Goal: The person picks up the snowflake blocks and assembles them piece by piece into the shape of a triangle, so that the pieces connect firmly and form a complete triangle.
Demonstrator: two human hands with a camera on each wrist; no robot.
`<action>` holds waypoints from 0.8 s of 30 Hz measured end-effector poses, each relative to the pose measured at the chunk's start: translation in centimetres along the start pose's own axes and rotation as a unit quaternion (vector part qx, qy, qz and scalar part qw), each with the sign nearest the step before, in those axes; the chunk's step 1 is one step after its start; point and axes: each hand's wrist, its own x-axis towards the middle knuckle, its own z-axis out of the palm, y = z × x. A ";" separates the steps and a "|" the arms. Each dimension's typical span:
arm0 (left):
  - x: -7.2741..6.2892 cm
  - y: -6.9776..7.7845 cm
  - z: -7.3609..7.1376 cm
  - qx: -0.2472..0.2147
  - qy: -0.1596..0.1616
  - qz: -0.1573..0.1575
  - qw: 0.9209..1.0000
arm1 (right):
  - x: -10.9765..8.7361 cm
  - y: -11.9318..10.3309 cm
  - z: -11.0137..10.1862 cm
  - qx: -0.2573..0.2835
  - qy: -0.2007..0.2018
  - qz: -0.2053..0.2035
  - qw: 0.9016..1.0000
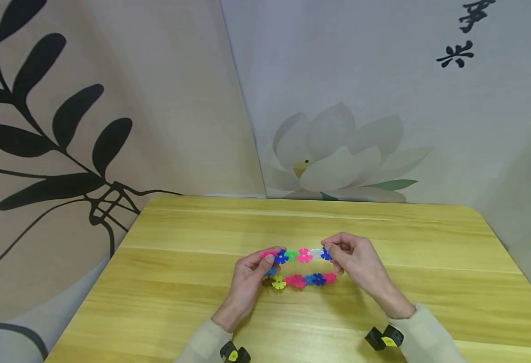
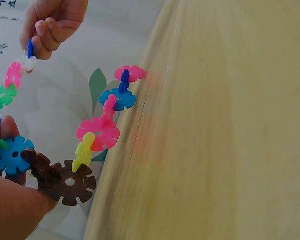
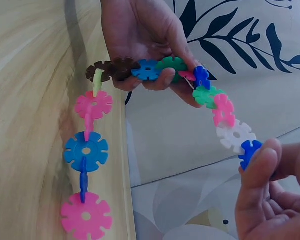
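A chain of interlocking plastic snowflake discs [image 1: 304, 255] in several colours hangs between both hands above the table, bent into a U. My left hand [image 1: 245, 282] grips it near the bend, close to a dark green disc [image 3: 171, 65] and a light blue disc [image 3: 147, 75]. Between the thumb and fingers of my right hand [image 1: 360, 262] is the blue disc [image 3: 249, 155] at one end, joined to a white disc [image 3: 225, 131]. The other stretch runs from the brown discs [image 2: 82, 189] past a yellow disc [image 2: 83, 152] to a pink end disc [image 3: 75, 222], held by neither hand.
A wooden table [image 1: 179, 302] lies under both hands. Behind it stands a pale backdrop [image 1: 179, 101] printed with dark leaves, a lotus flower and black characters. Each wrist carries a small black device, one near the left sleeve [image 1: 202, 343], another by the right sleeve [image 1: 424, 333].
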 end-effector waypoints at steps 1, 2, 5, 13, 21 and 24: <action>0.0 0.0 0.0 0.000 0.000 -0.002 1.000 | 0.0 0.0 0.0 -0.002 0.000 0.001 1.000; -0.1 -0.1 0.0 -0.004 -0.002 -0.004 1.000 | 0.0 0.0 0.0 -0.003 0.001 0.003 1.000; -0.2 -0.2 0.0 -0.011 -0.003 -0.007 1.000 | 0.0 0.0 0.1 -0.003 0.005 0.010 1.000; -0.1 0.1 0.0 0.031 -0.024 -0.011 0.999 | 0.0 0.6 0.4 -0.017 -0.005 0.007 1.000; 1.0 1.8 0.1 0.167 -0.039 0.004 0.985 | 0.0 0.7 0.6 -0.006 -0.021 0.005 1.000; 1.5 2.6 0.5 0.220 -0.047 -0.003 0.974 | -0.1 0.5 0.6 0.006 -0.030 0.004 1.000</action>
